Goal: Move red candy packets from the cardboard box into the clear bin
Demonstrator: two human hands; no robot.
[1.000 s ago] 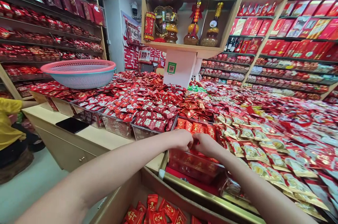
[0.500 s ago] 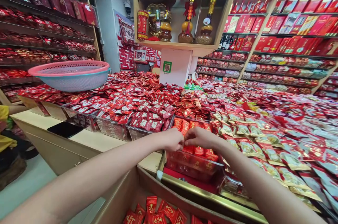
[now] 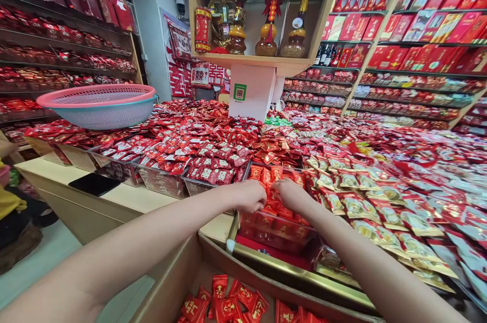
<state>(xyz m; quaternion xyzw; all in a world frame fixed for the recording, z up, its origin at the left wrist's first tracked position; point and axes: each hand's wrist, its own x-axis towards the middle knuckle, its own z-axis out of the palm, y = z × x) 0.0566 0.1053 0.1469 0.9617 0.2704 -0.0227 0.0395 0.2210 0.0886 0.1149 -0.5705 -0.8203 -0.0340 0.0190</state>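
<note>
Both hands are over a clear plastic bin (image 3: 279, 234) of small red wrapped candies (image 3: 283, 210) with gold print, which lie in rows. My left hand (image 3: 251, 195) is at the bin's left side, knuckles up and fingers curled down. Just right of it, my right hand (image 3: 292, 194) reaches in with bent fingers, its fingertips close against the red packets. A small gap separates the two hands. What either hand grips is hidden by the fingers. Below, an open cardboard box (image 3: 213, 248) holds loose red candies (image 3: 228, 308) of the same look.
Bins of dark red packets (image 3: 215, 166) stand left, beside a black phone (image 3: 94, 184) on the counter ledge. Behind them sits a pink and blue basket (image 3: 99, 110). Gold-and-red packets (image 3: 350, 178) spread rightward. A display cabinet (image 3: 254, 59) overhangs the counter.
The hands have drawn slightly apart, the right one moving a little up over the bin. The view has shifted slightly. The candies in the cardboard box look the same.
</note>
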